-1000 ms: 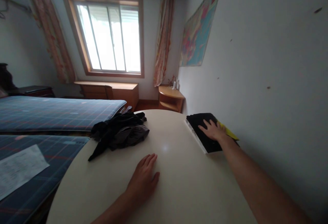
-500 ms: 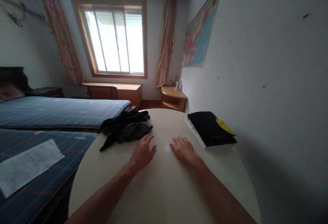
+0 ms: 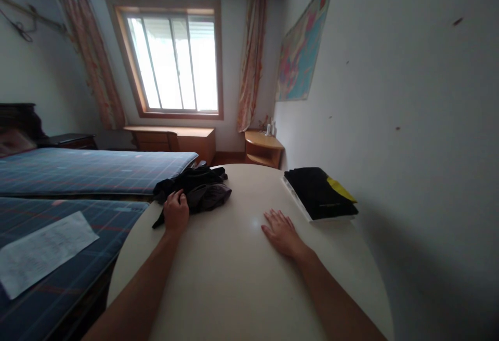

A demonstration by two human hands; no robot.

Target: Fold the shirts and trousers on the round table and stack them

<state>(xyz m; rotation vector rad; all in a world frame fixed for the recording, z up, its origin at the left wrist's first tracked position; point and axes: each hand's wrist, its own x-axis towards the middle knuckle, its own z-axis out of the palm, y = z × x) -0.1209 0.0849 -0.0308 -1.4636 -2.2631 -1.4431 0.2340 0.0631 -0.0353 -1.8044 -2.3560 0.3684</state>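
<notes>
Well, left hand (image 3: 176, 213) is at crumpled dark clothes (image 3: 208, 196), grip unclear; right hand (image 3: 283, 234), grip wide, rests on table (image 3: 234, 284)

Far: daylight blazing through the sliding window (image 3: 175, 65), floral curtains (image 3: 253, 55) flanking | Below it: wooden desk (image 3: 195, 133) | Far right corner: rounded shelf unit (image 3: 264, 140) | Right: map (image 3: 306, 44) up on the pale wall (image 3: 413, 76) | Left: plaid mattresses (image 3: 113, 169), dark headboard (image 3: 21, 117)

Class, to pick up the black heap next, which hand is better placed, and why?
Likely the left hand. It is right at the heap, while the right hand is spread over the table, apart from the heap and nearer the folded clothes.
</notes>
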